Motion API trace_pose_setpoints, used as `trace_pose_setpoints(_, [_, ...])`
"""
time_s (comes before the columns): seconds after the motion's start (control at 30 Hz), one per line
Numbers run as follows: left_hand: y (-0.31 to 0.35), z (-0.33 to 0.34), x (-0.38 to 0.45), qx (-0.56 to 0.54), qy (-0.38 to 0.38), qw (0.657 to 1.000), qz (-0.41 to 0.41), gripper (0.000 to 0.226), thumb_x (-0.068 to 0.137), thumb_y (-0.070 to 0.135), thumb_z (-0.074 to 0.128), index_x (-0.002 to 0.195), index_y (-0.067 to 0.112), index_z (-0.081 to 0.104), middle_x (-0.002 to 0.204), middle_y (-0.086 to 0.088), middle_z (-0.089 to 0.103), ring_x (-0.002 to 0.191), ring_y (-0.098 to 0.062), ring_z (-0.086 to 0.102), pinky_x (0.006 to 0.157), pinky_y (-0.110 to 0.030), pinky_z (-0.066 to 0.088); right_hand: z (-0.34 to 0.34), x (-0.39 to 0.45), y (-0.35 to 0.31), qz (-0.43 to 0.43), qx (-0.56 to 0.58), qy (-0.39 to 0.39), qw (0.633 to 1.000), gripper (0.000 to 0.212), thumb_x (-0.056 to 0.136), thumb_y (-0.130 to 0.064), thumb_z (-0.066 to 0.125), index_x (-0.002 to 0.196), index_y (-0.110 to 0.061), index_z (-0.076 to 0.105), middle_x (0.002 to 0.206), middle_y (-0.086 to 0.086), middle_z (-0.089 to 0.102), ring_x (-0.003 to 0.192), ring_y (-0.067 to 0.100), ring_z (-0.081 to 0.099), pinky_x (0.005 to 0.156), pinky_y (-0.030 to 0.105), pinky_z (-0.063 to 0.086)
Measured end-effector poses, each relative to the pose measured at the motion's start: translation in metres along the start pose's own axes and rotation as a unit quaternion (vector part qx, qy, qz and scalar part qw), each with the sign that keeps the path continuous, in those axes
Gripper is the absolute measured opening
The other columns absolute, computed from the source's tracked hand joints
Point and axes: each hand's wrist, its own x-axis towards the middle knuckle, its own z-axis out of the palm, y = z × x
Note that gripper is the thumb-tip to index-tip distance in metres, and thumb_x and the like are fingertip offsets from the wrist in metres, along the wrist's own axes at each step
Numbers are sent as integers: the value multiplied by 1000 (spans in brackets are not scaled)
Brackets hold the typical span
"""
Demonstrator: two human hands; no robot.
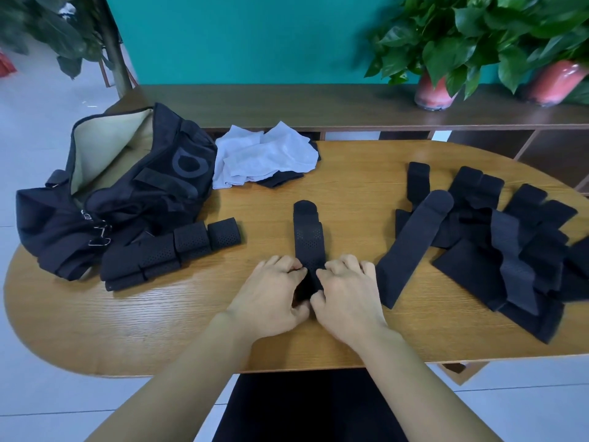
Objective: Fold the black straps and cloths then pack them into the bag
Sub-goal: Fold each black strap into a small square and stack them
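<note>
Both the left hand (271, 291) and right hand (347, 295) curl their fingers round the near end of a black strap (308, 237) lying mid-counter (191, 330). The bag (105, 193) gapes unzipped at far left, its contents hidden.

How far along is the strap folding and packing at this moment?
Done: several rolled black perforated straps lie beside the open black duffel bag. In hand: the left hand and right hand grip the near end of one flat black strap. Left: the pile of unfolded black straps, the pale cloths, and packing.
</note>
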Motion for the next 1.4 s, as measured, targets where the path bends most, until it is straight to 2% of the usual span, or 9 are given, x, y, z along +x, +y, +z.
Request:
trace_pose_setpoints(0.13, [1, -4, -12, 5, 25, 999, 27, 59, 77, 43, 46, 121, 11, 67, 120, -1, 64, 108, -20, 57, 97, -31, 44, -7, -15, 0, -47, -9, -29, 998, 46, 74, -39, 37, 108, -19, 62, 109, -5, 59, 110, 19, 44, 94, 36, 31])
trace_pose_setpoints(0.27, [9, -5, -24, -47, 75, 996, 24, 47, 79, 36, 46, 110, 13, 72, 104, 3, 72, 92, -16, 64, 85, -28, 52, 4, -28, 3, -34, 9, 33, 999, 28, 69, -26, 55, 93, -18, 68, 87, -5, 64, 91, 20, 56, 78, 35, 45])
trace_pose_setpoints(0.37, [14, -4, -31, -139, 93, 985, -48, 36, 88, 25, 61, 122, 15, 67, 108, 1, 72, 99, -14, 64, 89, -30, 51, 17, -35, 4, -15, 72, 135, 988, 28, 66, -10, 76, 94, -15, 71, 81, -4, 66, 81, 22, 60, 67, 34, 49])
trace_pose_setpoints(0.57, [25, 8, -28, -253, 150, 935, -201, 30, 90, 20, 68, 120, 20, 66, 102, 7, 72, 97, -6, 66, 88, -27, 53, 25, -27, -9, 51, 140, 230, 962, 25, 76, -14, 63, 99, -9, 72, 78, -1, 69, 74, 23, 63, 65, 34, 51])
trace_pose_setpoints(0.73, [30, 4, -16, -258, 152, 922, -245, 20, 92, 23, 64, 112, 23, 68, 96, 8, 72, 91, -8, 65, 80, -24, 52, 29, -17, -8, 84, 131, 217, 964, 39, 71, -4, 80, 107, -3, 68, 74, 3, 68, 71, 26, 63, 65, 36, 53])
trace_pose_setpoints(0.97, [28, -1, 0, -209, 92, 938, -260, 16, 95, 29, 60, 104, 17, 67, 90, 0, 70, 84, -17, 64, 78, -37, 54, 28, -9, -6, 85, 89, 235, 964, 33, 65, -3, 83, 97, -7, 72, 68, 2, 66, 65, 25, 60, 60, 33, 51])
trace_pose_setpoints(1.17, [25, -4, 7, -135, 36, 949, -282, 31, 96, 32, 58, 71, 14, 51, 66, 0, 51, 65, -20, 53, 57, -29, 36, 25, -4, -6, 63, 48, 215, 973, 32, 62, 0, 82, 91, -10, 74, 57, 2, 55, 58, 25, 54, 53, 31, 43])
trace_pose_setpoints(1.33, [24, -5, 13, -124, 13, 947, -295, 28, 95, 31, 59, 73, 14, 55, 70, -3, 56, 66, -20, 55, 58, -29, 42, 21, -1, -6, 34, 16, 170, 985, 41, 58, -1, 82, 97, -11, 75, 60, 5, 57, 59, 26, 54, 51, 33, 43])
trace_pose_setpoints(1.4, [26, -7, 14, -111, 24, 952, -284, 19, 95, 30, 58, 82, 15, 56, 81, -3, 55, 73, -21, 55, 62, -31, 44, 21, 0, -5, 25, 10, 153, 988, 42, 57, -1, 82, 98, -11, 75, 62, 6, 57, 61, 27, 55, 51, 34, 44])
